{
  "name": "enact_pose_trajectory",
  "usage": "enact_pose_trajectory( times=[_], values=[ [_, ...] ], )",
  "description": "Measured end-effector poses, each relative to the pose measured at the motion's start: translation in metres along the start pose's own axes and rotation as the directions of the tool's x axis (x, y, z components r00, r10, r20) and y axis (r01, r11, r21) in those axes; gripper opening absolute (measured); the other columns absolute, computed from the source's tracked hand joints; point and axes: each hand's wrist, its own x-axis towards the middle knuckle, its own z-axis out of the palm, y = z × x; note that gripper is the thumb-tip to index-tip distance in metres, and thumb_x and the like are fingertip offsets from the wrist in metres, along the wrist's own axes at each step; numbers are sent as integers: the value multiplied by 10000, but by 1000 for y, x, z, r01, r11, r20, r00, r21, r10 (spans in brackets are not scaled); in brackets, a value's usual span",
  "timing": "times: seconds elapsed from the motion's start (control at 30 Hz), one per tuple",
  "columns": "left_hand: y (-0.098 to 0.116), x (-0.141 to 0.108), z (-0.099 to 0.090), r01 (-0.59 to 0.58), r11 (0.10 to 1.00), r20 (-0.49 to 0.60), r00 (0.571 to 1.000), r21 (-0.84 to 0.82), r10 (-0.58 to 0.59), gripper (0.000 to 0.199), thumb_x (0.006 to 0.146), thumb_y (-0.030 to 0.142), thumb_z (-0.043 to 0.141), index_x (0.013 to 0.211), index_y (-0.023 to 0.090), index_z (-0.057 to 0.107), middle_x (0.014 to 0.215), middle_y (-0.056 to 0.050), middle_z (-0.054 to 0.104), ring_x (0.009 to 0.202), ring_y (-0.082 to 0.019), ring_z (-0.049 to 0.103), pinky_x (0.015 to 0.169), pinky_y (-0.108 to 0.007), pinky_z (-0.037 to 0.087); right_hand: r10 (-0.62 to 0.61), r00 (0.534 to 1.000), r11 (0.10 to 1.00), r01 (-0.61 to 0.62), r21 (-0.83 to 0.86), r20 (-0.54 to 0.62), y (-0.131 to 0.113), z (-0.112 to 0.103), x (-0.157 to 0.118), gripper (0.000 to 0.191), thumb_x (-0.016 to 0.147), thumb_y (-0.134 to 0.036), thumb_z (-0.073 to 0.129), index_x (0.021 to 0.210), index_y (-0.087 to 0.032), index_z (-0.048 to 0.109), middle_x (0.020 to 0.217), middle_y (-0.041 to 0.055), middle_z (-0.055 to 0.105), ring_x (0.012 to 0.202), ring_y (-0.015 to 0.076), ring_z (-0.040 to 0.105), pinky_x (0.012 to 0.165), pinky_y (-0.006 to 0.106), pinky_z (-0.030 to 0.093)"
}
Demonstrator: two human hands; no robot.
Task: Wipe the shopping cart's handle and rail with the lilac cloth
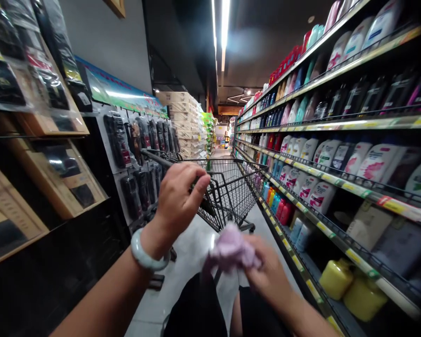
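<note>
My left hand [178,199], with a pale bangle [149,252] at the wrist, is closed over the dark handle of a shopping cart [236,187]. Its fingers curl away from me, so their tips are partly hidden. Lower and to the right, my right hand [266,269] grips a crumpled lilac cloth [233,250]. Motion blurs both this hand and the cloth, which hangs in front of my dark-clothed legs. The wire basket of the cart stands ahead, turned at an angle across the aisle.
Shelves [337,182] of shampoo and other bottles run along the right, close to the cart. Packaged tools or brushes [117,140] hang on the left, beside boxed goods [70,178]. Stacked packs [184,121] line the aisle farther ahead. Pale tiled floor [189,252] lies below.
</note>
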Motion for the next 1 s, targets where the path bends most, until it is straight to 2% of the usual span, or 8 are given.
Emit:
enact_pose_trajectory(
  times=[0.03, 0.1, 0.23, 0.43, 0.53, 0.67, 0.87, 1.0],
  values=[
    [-7, 12, 3, 12, 999, -16, 1000, 53, -11, 363, 1004, 463, 417, 917, 194, 645, 980, -61, 684, 1000, -202, 583, 946, -342, 403, -129, 974, 992, 127, -24, -184, -7, -3, 37, 394, 849, -190, 614, 1224, -311, 599, 1061, 41, 674, 987, 201, 657, 876, 355, 552],
    [-22, 29, 10, 48, 992, 0, 999, 118, -48, 420, 1012, 477, 374, 941, 188, 670, 997, -68, 700, 1000, -207, 595, 933, -336, 404, -351, 850, 936, 314, -157, -392, -20, 2, 102, 427, 851, -174, 643, 1255, -300, 588, 1142, 60, 635, 1082, 218, 612, 972, 406, 519],
    [-51, 40, 24, 181, 978, 163, 967, 106, -197, 583, 1023, 523, 256, 881, 191, 714, 892, -60, 725, 840, -187, 621, 763, -292, 410, -468, 778, 883, 391, -260, -419, -17, 37, 165, 386, 895, -198, 573, 1275, -265, 586, 1230, 106, 568, 1127, 244, 580, 980, 439, 522],
    [-60, 35, 31, 180, 961, 255, 939, 212, -232, 647, 992, 586, 296, 673, 187, 693, 687, -41, 684, 646, -155, 579, 585, -287, 276, -296, 784, 953, 202, -226, -546, 34, 48, 166, 321, 876, -159, 568, 1175, -258, 634, 1128, 82, 579, 1050, 221, 594, 914, 407, 537],
    [-58, 35, 34, 165, 958, 255, 940, 234, -224, 527, 954, 533, 407, 690, 188, 705, 675, -31, 682, 630, -152, 574, 576, -288, 257, -234, 762, 972, 184, -145, -604, 25, 48, 165, 323, 868, -145, 588, 1164, -267, 628, 1123, 73, 571, 1073, 213, 590, 935, 403, 531],
    [-56, 35, 38, 167, 965, 261, 941, 204, -218, 383, 887, 418, 478, 701, 186, 719, 719, -37, 710, 648, -158, 586, 582, -281, 283, -331, 765, 944, 266, -197, -553, 6, 57, 164, 299, 830, -156, 652, 1108, -265, 637, 1230, 90, 509, 1197, 246, 536, 1025, 448, 492],
    [-54, 35, 40, 229, 933, 212, 933, 277, -292, 444, 901, 544, 495, 800, 206, 765, 694, -24, 709, 619, -152, 578, 571, -277, 286, -196, 780, 976, 95, -197, -594, 51, 51, 156, 233, 847, -269, 652, 1067, -221, 591, 1149, 101, 536, 1090, 246, 553, 945, 445, 516],
    [-53, 36, 38, 253, 932, 220, 924, 260, -313, 448, 877, 551, 504, 799, 199, 769, 724, -41, 725, 673, -177, 610, 583, -279, 312, -177, 806, 982, 107, -155, -565, 28, 50, 159, 221, 845, -284, 646, 1048, -229, 579, 1152, 93, 522, 1116, 242, 547, 966, 425, 510]
  ],
)
